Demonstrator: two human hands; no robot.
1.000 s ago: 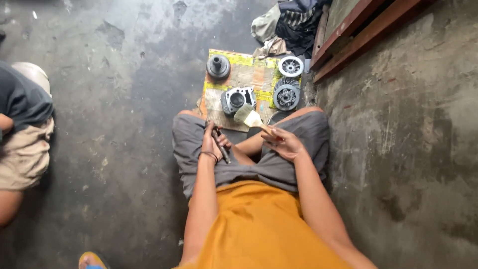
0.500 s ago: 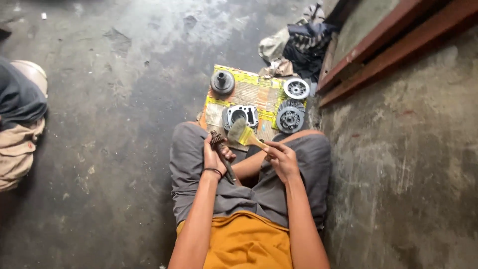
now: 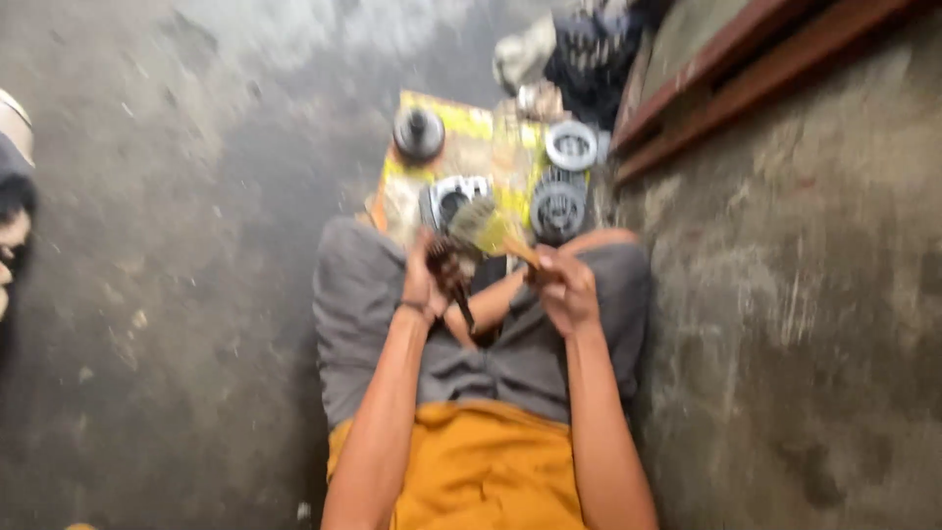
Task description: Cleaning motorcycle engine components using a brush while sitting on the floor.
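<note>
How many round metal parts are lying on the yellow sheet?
4: a dark one at the far left, a silvery housing near the left hand, a pale ring far right, a finned disc below it. Blur may hide others.

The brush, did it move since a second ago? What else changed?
Yes. The right hand lifted the brush higher, and its bristles now sit just above the dark metal part in the left hand, which also rose. Nothing was picked up or let go. The round metal parts stayed on the yellow sheet on the floor.
</note>
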